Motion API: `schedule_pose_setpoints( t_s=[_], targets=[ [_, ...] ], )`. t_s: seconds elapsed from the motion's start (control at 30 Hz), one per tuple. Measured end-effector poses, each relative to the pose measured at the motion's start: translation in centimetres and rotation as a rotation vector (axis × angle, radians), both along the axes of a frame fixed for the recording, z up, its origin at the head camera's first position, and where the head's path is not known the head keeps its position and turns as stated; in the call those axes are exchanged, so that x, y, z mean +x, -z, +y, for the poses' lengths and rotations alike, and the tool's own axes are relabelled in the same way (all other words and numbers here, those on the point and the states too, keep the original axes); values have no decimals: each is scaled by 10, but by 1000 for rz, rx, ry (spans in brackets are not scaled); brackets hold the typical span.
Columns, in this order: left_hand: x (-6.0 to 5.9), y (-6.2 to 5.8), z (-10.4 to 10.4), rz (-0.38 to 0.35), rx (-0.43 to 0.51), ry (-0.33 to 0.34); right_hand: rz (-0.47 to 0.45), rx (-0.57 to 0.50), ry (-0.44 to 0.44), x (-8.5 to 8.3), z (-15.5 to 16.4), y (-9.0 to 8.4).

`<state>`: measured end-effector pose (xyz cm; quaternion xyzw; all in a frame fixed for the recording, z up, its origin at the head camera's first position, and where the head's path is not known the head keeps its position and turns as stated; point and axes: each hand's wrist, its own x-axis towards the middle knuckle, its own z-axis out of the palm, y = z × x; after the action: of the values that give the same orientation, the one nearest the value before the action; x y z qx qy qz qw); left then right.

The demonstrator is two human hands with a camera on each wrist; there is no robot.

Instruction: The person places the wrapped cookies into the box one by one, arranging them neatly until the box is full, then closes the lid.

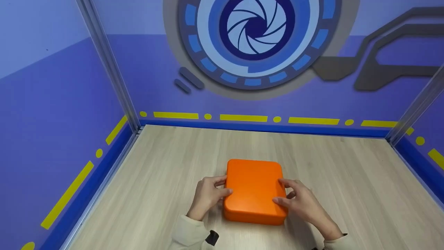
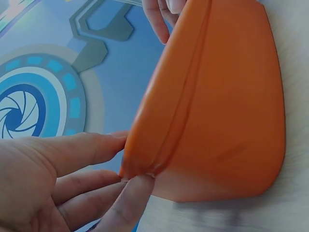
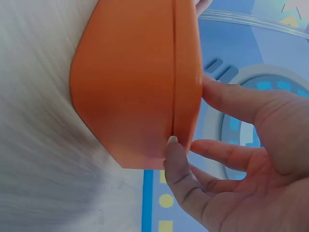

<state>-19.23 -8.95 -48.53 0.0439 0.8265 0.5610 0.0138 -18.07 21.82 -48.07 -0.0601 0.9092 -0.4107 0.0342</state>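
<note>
Head view: two hands at an orange box (image 1: pixel 254 189) lying flat on the near middle of the wooden table (image 1: pixel 347 180).
Left hand (image 1: pixel 208 196) pinches its left edge; right hand (image 1: pixel 301 203) pinches its right edge, thumbs at the lid seam.

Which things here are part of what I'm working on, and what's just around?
In hand:
orange box, lid closed
left hand, fingertips on its left edge
right hand, fingertips on its right edge

Just around:
wooden tabletop
blue printed walls
</note>
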Motion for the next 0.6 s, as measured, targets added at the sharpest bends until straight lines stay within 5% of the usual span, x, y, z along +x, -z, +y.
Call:
schedule_pose_setpoints(
  t_s=[0.17, 0.33, 0.6],
  targets=[
    [-11, 1, 3, 74, -72, 10, 82, -9, -21, -13, 1, 5],
    [-29, 6, 9, 193, -201, 91, 214, 27, -69, -30, -1, 11],
    [-44, 8, 14, 219, -324, 201, 193, 145, -129, -43, 0, 15]
  ],
)
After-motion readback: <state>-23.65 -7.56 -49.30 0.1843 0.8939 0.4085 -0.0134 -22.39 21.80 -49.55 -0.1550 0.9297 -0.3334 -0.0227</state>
